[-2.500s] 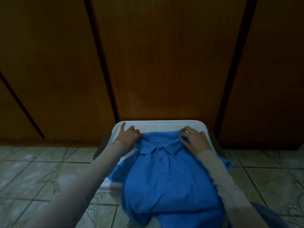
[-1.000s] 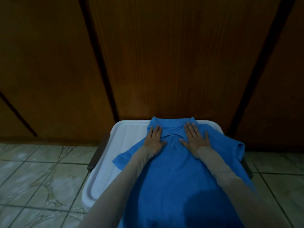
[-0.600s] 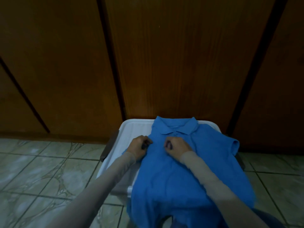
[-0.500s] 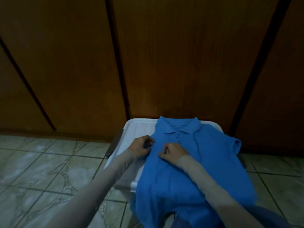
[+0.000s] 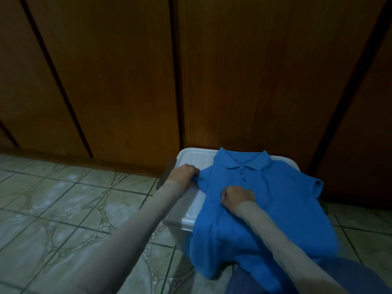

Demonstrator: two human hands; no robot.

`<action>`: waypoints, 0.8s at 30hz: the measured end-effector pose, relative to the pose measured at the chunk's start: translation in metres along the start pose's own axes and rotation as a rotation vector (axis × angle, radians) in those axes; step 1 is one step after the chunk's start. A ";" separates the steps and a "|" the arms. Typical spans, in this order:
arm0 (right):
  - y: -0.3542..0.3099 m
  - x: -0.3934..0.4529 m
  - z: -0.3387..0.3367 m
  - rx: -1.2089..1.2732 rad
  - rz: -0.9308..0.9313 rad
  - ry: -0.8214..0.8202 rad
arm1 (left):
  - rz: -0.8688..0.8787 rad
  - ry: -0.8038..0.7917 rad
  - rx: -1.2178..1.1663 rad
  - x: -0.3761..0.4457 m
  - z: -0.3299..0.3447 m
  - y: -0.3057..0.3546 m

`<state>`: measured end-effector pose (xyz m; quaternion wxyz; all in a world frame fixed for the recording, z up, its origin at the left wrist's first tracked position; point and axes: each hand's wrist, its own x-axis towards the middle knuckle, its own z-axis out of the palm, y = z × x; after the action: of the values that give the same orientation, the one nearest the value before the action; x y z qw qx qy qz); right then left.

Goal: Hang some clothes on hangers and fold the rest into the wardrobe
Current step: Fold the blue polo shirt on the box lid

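Note:
A blue polo shirt (image 5: 282, 200) lies face up on a white plastic bin lid (image 5: 193, 158), collar toward the wardrobe, its hem hanging off the near edge. My left hand (image 5: 183, 174) grips the shirt's left sleeve edge at the lid's left side. My right hand (image 5: 236, 197) rests curled on the shirt's front just below the buttons; whether it pinches fabric is hidden.
Closed brown wooden wardrobe doors (image 5: 127, 81) stand right behind the bin. Patterned green floor tiles (image 5: 63, 209) spread to the left. A dark blue garment or trouser leg (image 5: 328, 276) shows at the bottom right.
Both hands went from flat on the chest to curled. The left hand has moved out left to the sleeve; the right hand stays on the front. The camera has swung left.

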<state>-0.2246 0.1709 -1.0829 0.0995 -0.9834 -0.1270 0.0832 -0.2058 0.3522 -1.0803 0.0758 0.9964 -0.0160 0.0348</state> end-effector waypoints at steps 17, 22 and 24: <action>-0.012 -0.016 -0.005 0.183 -0.379 -0.036 | 0.248 -0.216 -0.119 -0.014 0.008 0.010; -0.016 -0.020 -0.004 0.018 -0.310 0.018 | 0.178 -0.198 -0.195 -0.011 -0.009 0.012; -0.019 -0.022 -0.008 0.041 -0.266 0.106 | 0.182 -0.152 -0.254 -0.009 -0.020 0.016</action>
<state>-0.2484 0.1817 -1.0681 0.1365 -0.9586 -0.2489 0.0198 -0.2171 0.3392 -1.0590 0.1960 0.9730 -0.1160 -0.0363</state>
